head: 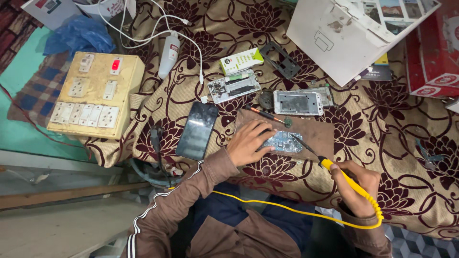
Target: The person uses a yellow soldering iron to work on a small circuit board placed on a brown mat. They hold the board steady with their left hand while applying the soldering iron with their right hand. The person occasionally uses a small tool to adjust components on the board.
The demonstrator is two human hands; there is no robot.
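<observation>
Soldering a circuit board on a small brown mat.

Left hand (248, 142) lies flat, fingers spread, pressing the board (283, 142) at mid-mat (320, 131). Right hand (356, 188), fingers wrapped around a yellow iron (351, 184), touches its tip to the board's right edge. A dark phone (197, 130) lies left; bare cloth (397, 143) right.

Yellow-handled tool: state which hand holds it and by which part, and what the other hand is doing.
The right hand grips the soldering iron by its yellow handle, with the dark tip over the circuit board. The left hand holds nothing; it presses flat on that board.
</observation>
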